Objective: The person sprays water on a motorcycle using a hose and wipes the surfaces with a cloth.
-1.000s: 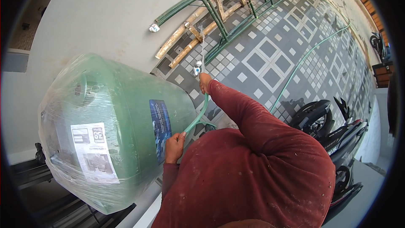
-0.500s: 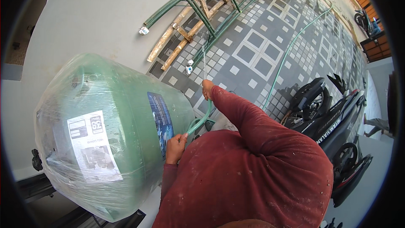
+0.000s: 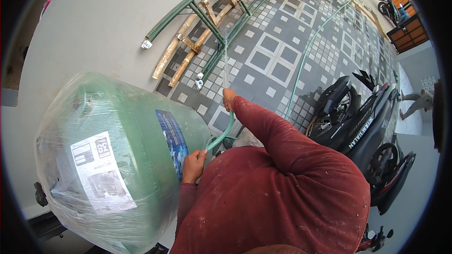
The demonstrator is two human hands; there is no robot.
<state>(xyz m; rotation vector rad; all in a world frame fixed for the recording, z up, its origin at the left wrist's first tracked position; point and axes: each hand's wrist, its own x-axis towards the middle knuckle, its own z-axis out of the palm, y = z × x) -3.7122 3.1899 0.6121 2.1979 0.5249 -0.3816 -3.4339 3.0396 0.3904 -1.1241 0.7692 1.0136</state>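
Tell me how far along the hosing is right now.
Under way. The right hand grips the end of the green hose, and a thin water jet leaves it toward the tiled floor. The left hand holds the hose lower down, beside the plastic-wrapped green tank. The tiles show no clear wet patch, so how much is done cannot be judged. The tank's wrap is still on.

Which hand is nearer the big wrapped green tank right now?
Left. The left hand grips the green hose right beside the tank, almost against its blue label. The right hand holds the hose end farther out, over the tiled floor, clear of the tank.
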